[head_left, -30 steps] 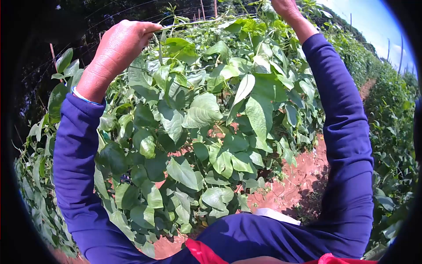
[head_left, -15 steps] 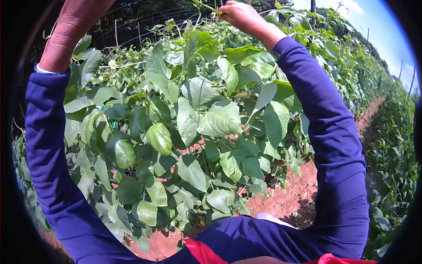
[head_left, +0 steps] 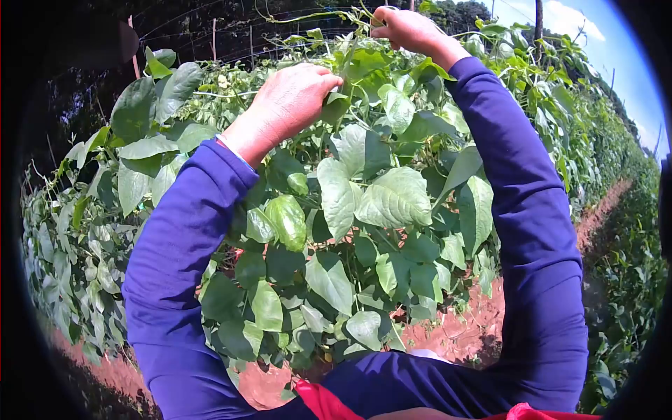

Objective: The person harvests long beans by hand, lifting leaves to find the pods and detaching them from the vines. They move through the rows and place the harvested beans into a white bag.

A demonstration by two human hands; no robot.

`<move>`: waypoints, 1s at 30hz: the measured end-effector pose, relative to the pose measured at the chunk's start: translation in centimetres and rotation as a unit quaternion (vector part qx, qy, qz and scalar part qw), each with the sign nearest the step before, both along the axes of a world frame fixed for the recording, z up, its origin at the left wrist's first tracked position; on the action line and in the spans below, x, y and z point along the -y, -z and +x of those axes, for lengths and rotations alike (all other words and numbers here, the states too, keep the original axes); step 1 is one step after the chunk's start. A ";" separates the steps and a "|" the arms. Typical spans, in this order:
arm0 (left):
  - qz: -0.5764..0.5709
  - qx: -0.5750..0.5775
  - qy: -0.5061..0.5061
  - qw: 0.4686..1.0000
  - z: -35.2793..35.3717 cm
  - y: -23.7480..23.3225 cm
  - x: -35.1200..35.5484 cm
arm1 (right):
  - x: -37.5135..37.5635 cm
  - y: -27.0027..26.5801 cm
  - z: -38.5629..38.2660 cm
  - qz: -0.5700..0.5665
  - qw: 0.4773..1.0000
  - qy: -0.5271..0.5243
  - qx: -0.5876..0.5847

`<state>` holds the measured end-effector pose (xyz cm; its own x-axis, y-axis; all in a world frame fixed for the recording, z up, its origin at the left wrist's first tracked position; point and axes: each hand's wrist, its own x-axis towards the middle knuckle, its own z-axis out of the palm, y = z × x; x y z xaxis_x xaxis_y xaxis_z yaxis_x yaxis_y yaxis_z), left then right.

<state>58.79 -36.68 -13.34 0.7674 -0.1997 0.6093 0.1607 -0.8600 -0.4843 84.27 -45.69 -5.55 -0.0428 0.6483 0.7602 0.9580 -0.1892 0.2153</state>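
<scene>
My right hand (head_left: 413, 31) is raised at the top of the leafy row, fingers closed around a thin green vine stem (head_left: 308, 15) that trails off to the left. Lower and to the left, my left hand (head_left: 287, 105) has its thumb and fingers pinched together at the vine's foliage, beside a curled leaf (head_left: 336, 106). Its fingertips are partly hidden, so what they pinch is not clear. Below my left wrist hangs a glossy green oval fruit (head_left: 287, 222) among broad leaves (head_left: 395, 198).
Wires and wooden posts (head_left: 214, 38) stand behind the vines. A darker post (head_left: 538, 19) rises at the upper right. Reddish soil (head_left: 462, 322) shows beneath the plants, and a dirt path (head_left: 603, 210) runs between rows on the right.
My left hand has come down and right from the upper left edge to the foliage near my right hand. The right hand still grips the vine. The view has shifted slightly left.
</scene>
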 end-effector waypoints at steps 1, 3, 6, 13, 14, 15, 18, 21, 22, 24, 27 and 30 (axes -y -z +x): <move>-0.075 0.008 -0.004 0.997 1.4 0.4 -0.8 | 0.3 -0.4 -0.7 -0.051 0.997 0.034 -0.055; -0.034 0.061 -0.004 0.998 4.2 1.1 -2.6 | 3.4 -1.0 -2.1 -0.071 0.997 -0.002 0.006; 0.016 0.178 -0.040 0.983 7.3 0.6 -3.2 | 4.1 -1.1 -0.7 -0.084 0.993 0.011 0.077; -0.014 0.141 0.058 0.988 7.8 -2.1 -0.3 | 7.2 -2.2 -4.1 -0.212 0.974 0.039 -0.075; -0.095 0.101 0.062 0.988 8.1 -2.0 -0.6 | 7.1 -2.5 -4.3 -0.207 0.972 0.078 -0.084; -0.188 0.030 0.091 0.978 7.8 -2.4 -0.6 | 7.1 -2.5 -4.5 -0.198 0.968 0.121 -0.095; -0.304 0.015 0.048 0.951 6.1 -2.8 1.7 | 6.7 -1.2 -3.3 -0.116 0.989 0.094 0.009; -0.300 0.033 -0.012 0.953 5.5 -3.6 3.1 | 6.6 -0.2 -3.0 -0.100 0.994 0.032 -0.007; -0.307 0.046 0.011 0.951 5.2 -3.9 3.4 | 6.4 -0.1 -3.2 -0.125 0.992 -0.018 0.010; -0.313 0.071 0.056 0.945 4.7 -4.7 3.9 | 7.2 0.5 -3.4 -0.111 0.994 -0.021 -0.011; -0.364 0.034 0.120 0.923 4.5 -7.5 5.2 | 9.6 2.1 -5.8 -0.093 0.994 -0.045 -0.043; -0.354 -0.082 0.106 0.926 9.3 -12.4 3.3 | 12.3 4.9 -9.3 0.013 0.999 -0.034 0.041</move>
<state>68.07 -40.01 -0.98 0.8502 0.0492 0.5241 -0.0732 -0.9749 0.2103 74.99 -57.95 -10.47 -0.1486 0.6218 0.7690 0.9482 -0.1313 0.2894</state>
